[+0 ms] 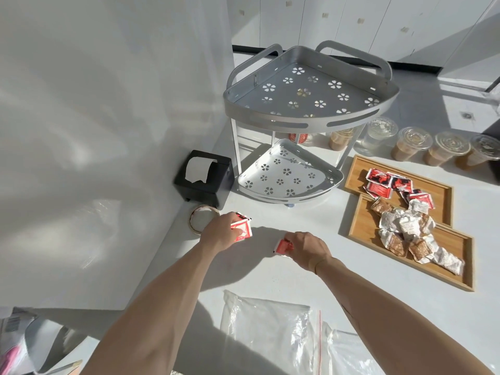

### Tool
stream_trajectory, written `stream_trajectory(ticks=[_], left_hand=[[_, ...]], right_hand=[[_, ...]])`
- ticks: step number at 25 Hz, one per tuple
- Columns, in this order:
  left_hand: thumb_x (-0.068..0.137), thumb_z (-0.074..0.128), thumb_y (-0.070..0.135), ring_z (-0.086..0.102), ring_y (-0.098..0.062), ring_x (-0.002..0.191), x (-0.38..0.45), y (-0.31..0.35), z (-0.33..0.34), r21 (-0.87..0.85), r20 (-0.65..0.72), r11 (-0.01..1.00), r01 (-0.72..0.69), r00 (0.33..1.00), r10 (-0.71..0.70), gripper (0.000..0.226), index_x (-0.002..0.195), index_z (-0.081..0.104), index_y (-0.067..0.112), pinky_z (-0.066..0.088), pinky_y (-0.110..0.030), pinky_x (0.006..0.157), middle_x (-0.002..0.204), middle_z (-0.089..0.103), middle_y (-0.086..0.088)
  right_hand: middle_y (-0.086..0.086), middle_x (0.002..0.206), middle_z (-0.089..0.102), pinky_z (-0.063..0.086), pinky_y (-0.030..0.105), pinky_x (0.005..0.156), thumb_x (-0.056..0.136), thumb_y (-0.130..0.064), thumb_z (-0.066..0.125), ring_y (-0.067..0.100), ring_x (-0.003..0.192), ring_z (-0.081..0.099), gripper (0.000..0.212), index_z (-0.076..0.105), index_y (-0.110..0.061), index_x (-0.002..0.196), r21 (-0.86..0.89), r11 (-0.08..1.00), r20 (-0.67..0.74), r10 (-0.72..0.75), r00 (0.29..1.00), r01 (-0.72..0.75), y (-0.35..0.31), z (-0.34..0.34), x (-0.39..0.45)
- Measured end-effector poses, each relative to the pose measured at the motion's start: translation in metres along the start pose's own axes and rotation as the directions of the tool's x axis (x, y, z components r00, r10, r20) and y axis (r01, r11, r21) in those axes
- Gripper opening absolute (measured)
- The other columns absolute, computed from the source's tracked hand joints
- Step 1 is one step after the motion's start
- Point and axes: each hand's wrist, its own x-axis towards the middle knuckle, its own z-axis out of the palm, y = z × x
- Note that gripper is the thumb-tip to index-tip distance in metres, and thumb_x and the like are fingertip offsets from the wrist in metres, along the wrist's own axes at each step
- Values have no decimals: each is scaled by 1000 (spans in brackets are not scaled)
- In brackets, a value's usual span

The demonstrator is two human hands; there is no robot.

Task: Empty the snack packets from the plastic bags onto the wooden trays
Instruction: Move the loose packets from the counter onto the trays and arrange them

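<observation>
My left hand [220,232] grips a few red snack packets [242,228] just above the white counter, near a tape roll. My right hand [307,249] holds another red packet [284,246] a little to the right. Two wooden trays lie at the right: the far tray [357,169] carries red packets [384,182], and the near tray [449,269] carries white and brown packets [408,234]. Two clear plastic bags [270,331] lie flat at the front edge between my forearms, and look empty.
A grey two-tier corner rack [305,123] stands behind my hands. A black tissue box [203,177] sits at its left against the wall. Several lidded cups [411,143] of brown drink line the back right. A tape roll [201,219] rests beside my left hand.
</observation>
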Motion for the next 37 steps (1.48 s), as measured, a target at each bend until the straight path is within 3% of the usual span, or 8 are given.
stream_trajectory(ticks=[5, 9, 13, 19, 24, 29, 33, 37], left_hand=[[87, 60, 19, 57, -30, 114, 21, 5, 4, 12, -80, 988, 152, 985, -151, 36, 121, 59, 9, 44, -37, 90, 120, 65, -12], [82, 65, 26, 62, -31, 101, 18, 11, 16, 111, -102, 975, 194, 978, -183, 30, 106, 61, 8, 49, -38, 79, 107, 68, -12], [79, 70, 26, 53, -32, 110, 11, 17, 17, 86, -149, 971, 224, 966, -210, 37, 110, 58, 12, 50, -43, 86, 117, 54, -13], [86, 57, 18, 60, -33, 100, -4, 41, 23, 91, -8, 990, 103, 995, -103, 24, 109, 49, 15, 45, -37, 76, 109, 65, -10], [77, 58, 21, 64, -27, 91, -15, 97, 32, 77, 74, 996, 43, 996, -48, 28, 105, 55, 25, 53, -34, 79, 100, 68, -3], [78, 55, 16, 58, -23, 75, -24, 179, 52, 66, 165, 995, -74, 984, 63, 28, 105, 59, 23, 35, -24, 46, 89, 63, -2], [75, 60, 15, 65, -25, 85, -26, 236, 77, 48, 201, 993, -112, 974, 100, 25, 98, 61, 25, 49, -29, 62, 97, 67, -5], [72, 68, 15, 67, -22, 87, -18, 278, 102, 62, 212, 989, -138, 970, 122, 26, 95, 64, 27, 55, -31, 75, 103, 69, -4]], right_hand=[[4, 106, 71, 40, 29, 72, 93, -32, 52, 28, 101, 64, 27, 60, -26, 119, -40, 999, -19, 30, 999, -31, 14, -5, 8], [5, 102, 71, 46, 33, 76, 92, -34, 52, 30, 97, 65, 30, 54, -25, 121, -73, 994, -62, 77, 995, -81, 22, -2, 8], [3, 103, 71, 47, 33, 78, 92, -30, 52, 28, 97, 65, 29, 55, -28, 120, -67, 989, -75, 125, 989, -130, 32, 1, -2], [3, 114, 68, 43, 31, 78, 93, -25, 49, 27, 107, 62, 30, 58, -30, 120, -72, 980, -73, 181, 981, -186, 64, -10, -40], [3, 103, 70, 40, 27, 66, 89, -35, 56, 25, 92, 64, 19, 65, -26, 103, 1, 961, -65, 276, 959, -276, 115, -31, -85], [3, 94, 65, 40, 27, 64, 89, -34, 55, 24, 84, 59, 22, 64, -28, 109, 59, 922, -99, 386, 917, -382, 181, -60, -136], [6, 114, 68, 41, 26, 71, 90, -28, 53, 27, 106, 63, 26, 65, -29, 113, 63, 905, -111, 425, 898, -420, 233, -81, -162], [6, 115, 67, 42, 27, 74, 92, -28, 52, 27, 108, 62, 27, 65, -27, 116, 72, 897, -110, 442, 890, -437, 274, -101, -173]])
